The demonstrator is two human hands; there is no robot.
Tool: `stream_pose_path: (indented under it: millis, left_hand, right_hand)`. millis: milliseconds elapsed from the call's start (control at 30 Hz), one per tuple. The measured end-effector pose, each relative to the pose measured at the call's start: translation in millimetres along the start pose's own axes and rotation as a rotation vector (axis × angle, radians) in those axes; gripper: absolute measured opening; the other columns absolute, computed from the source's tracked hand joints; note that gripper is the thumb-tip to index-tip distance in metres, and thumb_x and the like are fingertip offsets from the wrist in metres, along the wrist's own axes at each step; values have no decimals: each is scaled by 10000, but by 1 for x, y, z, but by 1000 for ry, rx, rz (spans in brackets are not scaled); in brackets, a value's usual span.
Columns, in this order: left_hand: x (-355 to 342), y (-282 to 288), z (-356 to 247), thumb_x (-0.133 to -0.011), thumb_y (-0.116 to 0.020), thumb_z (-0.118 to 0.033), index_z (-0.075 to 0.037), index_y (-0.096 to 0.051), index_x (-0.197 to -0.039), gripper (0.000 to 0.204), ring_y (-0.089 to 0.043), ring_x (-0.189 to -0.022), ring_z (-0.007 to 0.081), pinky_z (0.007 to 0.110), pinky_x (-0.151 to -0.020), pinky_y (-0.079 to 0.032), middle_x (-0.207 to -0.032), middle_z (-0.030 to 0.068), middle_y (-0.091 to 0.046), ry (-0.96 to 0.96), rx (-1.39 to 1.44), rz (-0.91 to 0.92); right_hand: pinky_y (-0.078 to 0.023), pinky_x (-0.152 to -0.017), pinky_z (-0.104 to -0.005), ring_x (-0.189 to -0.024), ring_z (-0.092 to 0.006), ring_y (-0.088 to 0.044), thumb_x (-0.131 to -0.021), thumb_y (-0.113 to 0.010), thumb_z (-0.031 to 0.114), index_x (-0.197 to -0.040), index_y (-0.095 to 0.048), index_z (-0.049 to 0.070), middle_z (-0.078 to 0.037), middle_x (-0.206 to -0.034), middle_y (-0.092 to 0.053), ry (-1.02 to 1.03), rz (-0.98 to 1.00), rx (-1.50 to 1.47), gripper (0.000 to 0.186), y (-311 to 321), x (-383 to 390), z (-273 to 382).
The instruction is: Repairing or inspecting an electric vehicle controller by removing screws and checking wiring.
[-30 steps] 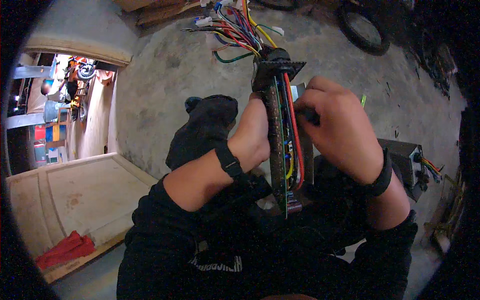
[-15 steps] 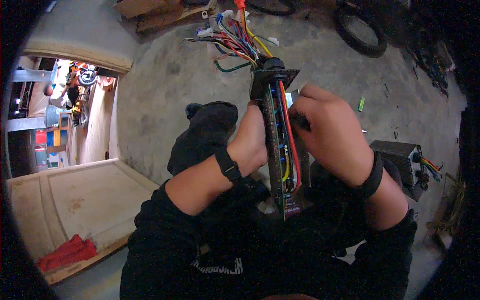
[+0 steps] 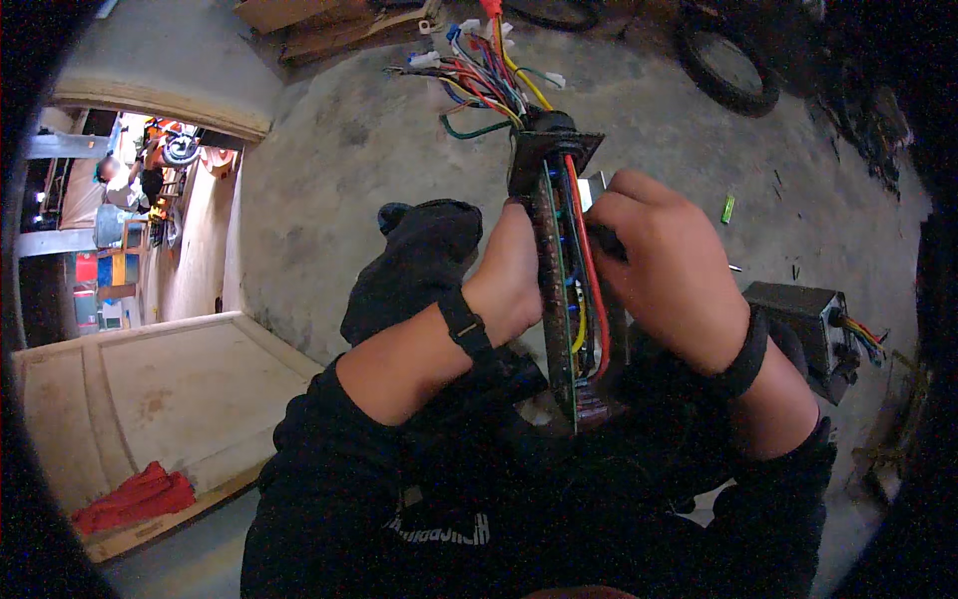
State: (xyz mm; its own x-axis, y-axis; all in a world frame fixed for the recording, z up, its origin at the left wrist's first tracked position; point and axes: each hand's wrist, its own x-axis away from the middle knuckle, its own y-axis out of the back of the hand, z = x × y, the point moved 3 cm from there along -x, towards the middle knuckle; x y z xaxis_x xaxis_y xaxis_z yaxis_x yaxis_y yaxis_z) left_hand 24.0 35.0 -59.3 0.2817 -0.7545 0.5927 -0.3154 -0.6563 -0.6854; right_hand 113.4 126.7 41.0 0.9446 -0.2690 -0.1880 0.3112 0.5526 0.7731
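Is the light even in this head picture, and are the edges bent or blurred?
In the head view the light is uneven: the doorway at left is bright, the right side dark. The fisheye bends the wooden board and blackens the corners. The left hand, right hand and circuit board look sharp.

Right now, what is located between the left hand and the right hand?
In the head view, a long circuit board with red and yellow wires stands upright between the left hand and the right hand; both hands grip it.
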Motion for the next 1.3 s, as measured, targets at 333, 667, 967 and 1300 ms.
stream_pose_path:
  millis: [333,667,967,1300]
  left_hand:
    - [0,4,-4,-934,-435,-327,-81,-585,-967,289,-648,-824,244,397,-760,-537,-898,92,-649,22,-32,45]
    - [14,25,-3,-928,-406,-465,-152,-574,-1000,362,-605,-785,205,368,-714,-502,-856,40,-610,63,-16,136]
    - [22,34,-2,-956,-366,-480,-120,-543,-1157,448,-611,-960,225,404,-882,-490,-1042,55,-624,149,-70,175]
    - [17,-10,-1,-968,-354,-463,-113,-529,-1173,442,-600,-975,214,395,-890,-483,-1066,56,-613,73,-66,358]
  right_hand:
    - [-483,-650,-447,-767,-370,-585,-763,-621,129,-825,-577,29,-148,-815,-573,52,-9,24,126,0,1,1]
    - [-462,-605,-296,-666,-197,-554,-782,-680,93,-1194,-556,25,-49,-823,-620,77,-668,-355,435,52,-13,-19]
    - [-497,-863,-504,-1058,-317,-551,-861,-634,159,-1436,-134,106,-131,-1152,-444,326,-821,-639,764,47,-11,-1]
    - [-582,-795,-419,-899,-278,-625,-838,-654,77,-1399,-212,76,-184,-1157,-436,265,-580,-1004,713,37,-8,-8]
